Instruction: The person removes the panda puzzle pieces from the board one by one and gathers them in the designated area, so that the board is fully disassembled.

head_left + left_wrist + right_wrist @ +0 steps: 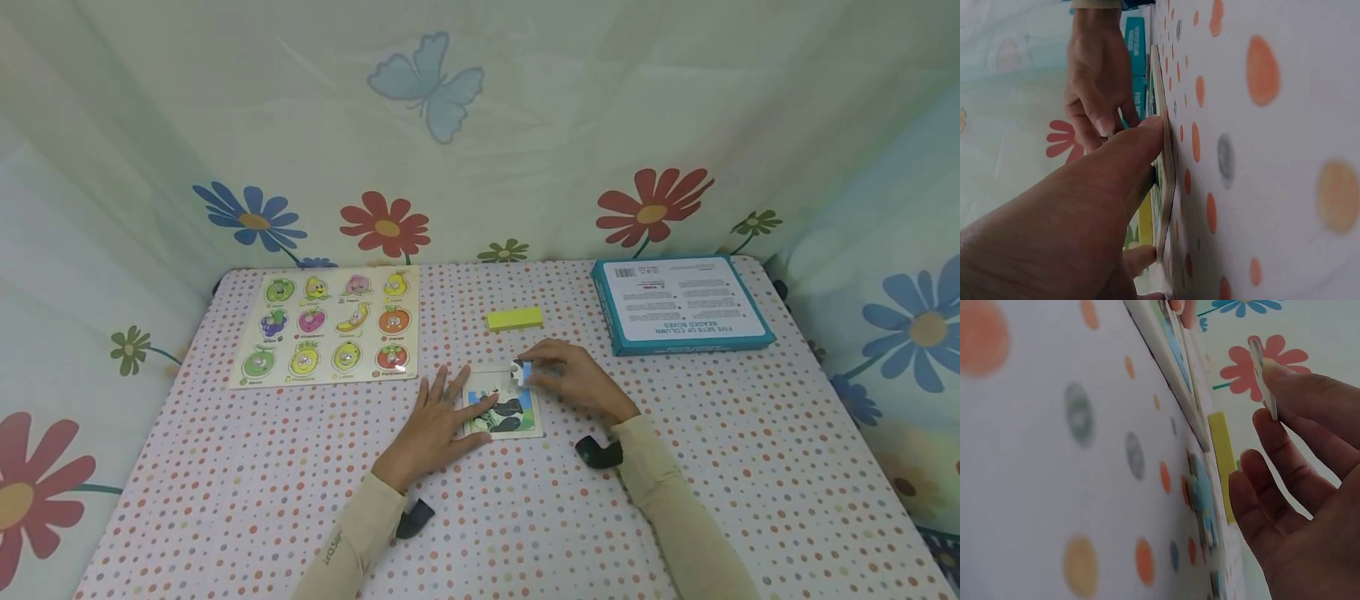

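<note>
And here's the scene: one patterned backdrop point(562, 100) all round, with one blue butterfly point(429, 85) above two red flowers point(649, 213). Below it, one table point(225, 500) under a dotted cloth. On the left, one fruit board point(329, 337) — twelve fruits, three rows of four. Over on the right sits one teal box point(686, 300) with a white label, its print upside down from here.

Two hands at work in the middle! The left hand point(435, 429) has its fingers spread out, resting on one small puzzle board point(487, 382) that lies flat near the table's centre, thumb by the near edge. The right hand point(581, 379) has thumb and index finger pinching a piece, the other fingers loosely bent beneath.

Two black wrist mounts point(598, 452), one at each sleeve. One yellow block point(514, 318) lies just beyond the board. Down to the smallest — two bluish shapes point(1202, 497) on the cloth beside the board, too blurred to make out, and one puzzle piece point(520, 373), white, black and blue, in that pinch, held up at the board's far right corner.
</note>
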`<action>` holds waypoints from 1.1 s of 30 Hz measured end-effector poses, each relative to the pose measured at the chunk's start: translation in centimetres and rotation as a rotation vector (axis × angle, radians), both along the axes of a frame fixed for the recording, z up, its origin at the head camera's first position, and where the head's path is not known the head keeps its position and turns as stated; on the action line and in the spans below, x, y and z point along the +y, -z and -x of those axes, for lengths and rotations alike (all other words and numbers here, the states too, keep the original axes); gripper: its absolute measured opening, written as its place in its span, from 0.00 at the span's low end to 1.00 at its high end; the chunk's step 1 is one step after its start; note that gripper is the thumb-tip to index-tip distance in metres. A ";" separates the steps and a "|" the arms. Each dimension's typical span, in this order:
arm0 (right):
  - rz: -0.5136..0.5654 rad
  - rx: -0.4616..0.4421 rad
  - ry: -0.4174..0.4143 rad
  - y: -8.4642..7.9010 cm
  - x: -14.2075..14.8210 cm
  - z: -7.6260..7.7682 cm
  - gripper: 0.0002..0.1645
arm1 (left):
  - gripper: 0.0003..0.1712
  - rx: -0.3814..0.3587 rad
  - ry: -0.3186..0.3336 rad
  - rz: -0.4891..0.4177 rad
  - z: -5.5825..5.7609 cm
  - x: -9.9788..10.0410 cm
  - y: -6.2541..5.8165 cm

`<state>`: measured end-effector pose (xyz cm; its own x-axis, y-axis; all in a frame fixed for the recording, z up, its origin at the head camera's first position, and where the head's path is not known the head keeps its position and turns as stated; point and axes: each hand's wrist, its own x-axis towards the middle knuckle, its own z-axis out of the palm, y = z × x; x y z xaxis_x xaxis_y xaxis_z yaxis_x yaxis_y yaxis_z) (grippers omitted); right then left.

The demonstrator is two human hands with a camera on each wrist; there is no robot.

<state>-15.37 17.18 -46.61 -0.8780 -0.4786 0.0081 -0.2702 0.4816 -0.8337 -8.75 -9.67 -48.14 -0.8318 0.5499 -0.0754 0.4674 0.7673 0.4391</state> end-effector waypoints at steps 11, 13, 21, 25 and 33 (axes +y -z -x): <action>0.094 -0.019 0.091 -0.5 5.1 -1.2 0.20 | 0.33 0.004 -0.003 -0.012 -0.1 0.0 0.0; 0.087 -0.011 0.108 -0.4 6.5 -1.6 0.21 | 0.33 0.000 -0.004 -0.020 -0.1 0.0 0.0; -0.004 -0.039 0.189 0.0 10.9 -2.8 0.23 | 0.32 0.015 -0.011 -0.027 -0.2 -0.1 0.1; -0.098 -0.031 0.223 0.3 12.2 -3.1 0.24 | 0.32 -0.002 -0.013 -0.026 -0.2 0.0 0.1; -0.164 -0.019 0.236 0.4 12.8 -3.2 0.23 | 0.32 -0.011 -0.013 -0.022 -0.2 0.0 0.1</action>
<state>-12.13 29.94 -46.96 -0.9645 -0.2548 -0.0699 -0.1199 0.6579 -0.7435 -8.58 -9.63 -48.20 -0.8379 0.5410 -0.0724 0.4529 0.7631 0.4611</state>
